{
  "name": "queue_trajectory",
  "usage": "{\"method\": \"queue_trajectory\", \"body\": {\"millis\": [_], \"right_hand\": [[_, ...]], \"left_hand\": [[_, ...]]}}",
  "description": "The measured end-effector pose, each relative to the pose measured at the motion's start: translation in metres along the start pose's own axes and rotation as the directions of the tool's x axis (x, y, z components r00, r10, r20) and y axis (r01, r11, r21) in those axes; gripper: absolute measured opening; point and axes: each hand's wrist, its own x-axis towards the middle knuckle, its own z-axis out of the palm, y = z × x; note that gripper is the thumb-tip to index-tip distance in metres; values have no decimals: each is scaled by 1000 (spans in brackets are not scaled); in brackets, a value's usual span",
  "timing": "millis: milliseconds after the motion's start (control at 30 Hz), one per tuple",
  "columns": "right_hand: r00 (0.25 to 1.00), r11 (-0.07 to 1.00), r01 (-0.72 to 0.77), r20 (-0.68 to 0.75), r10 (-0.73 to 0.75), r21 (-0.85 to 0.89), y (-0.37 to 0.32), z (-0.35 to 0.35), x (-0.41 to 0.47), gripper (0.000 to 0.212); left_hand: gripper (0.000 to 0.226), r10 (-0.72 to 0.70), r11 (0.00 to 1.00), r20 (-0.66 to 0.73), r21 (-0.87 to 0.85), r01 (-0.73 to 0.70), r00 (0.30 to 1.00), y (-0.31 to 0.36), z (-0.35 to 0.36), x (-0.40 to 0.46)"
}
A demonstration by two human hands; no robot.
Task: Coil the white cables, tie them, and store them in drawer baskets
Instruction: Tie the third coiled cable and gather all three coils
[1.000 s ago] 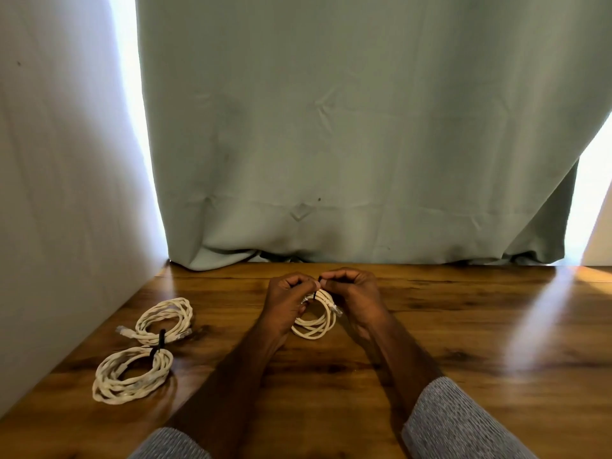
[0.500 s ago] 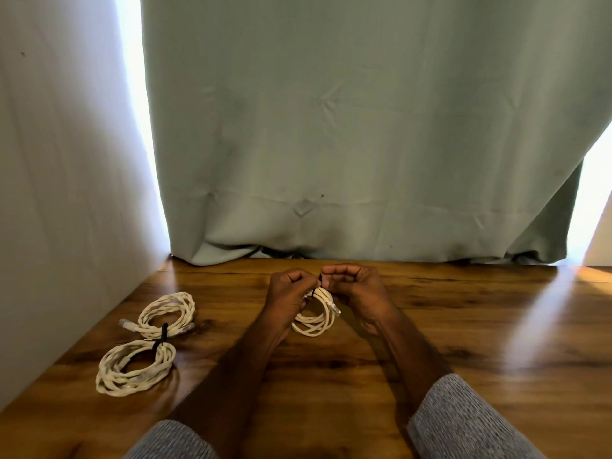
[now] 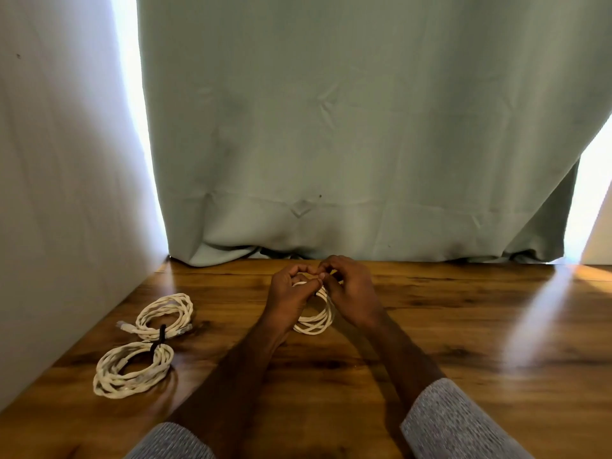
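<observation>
Small white cable coil (image 3: 314, 321) at bench (image 3: 463, 326) centre, lower loops resting on wood. Left hand (image 3: 289, 293) and right hand (image 3: 349, 293) both pinching coil top, fingertips meeting there. Two tied coils (image 3: 149, 346) lying at left, near wall (image 3: 66, 193), well apart from hands. Green curtain (image 3: 364, 127) behind.

Green curtain (image 3: 347, 127), wooden table (image 3: 463, 326), perhaps backlit.
</observation>
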Motion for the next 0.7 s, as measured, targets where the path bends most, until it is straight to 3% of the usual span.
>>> {"method": "queue_trajectory", "body": {"millis": [200, 367, 500, 700], "right_hand": [[995, 982, 98, 15, -97, -161, 8, 5, 1, 9], [985, 994, -108, -132, 110, 21, 14, 12, 1, 10], [933, 933, -298, -146, 329, 199, 11, 10, 3, 13], [913, 887, -309, -152, 377, 344, 8, 5, 5, 16]], "left_hand": [[19, 61, 997, 8, 56, -61, 998, 0, 3, 0], [19, 94, 995, 44, 39, -96, 995, -2, 4, 0], [11, 134, 984, 100, 107, -144, 986, -6, 3, 2], [21, 129, 979, 220, 127, -160, 967, -6, 1, 0]]}}
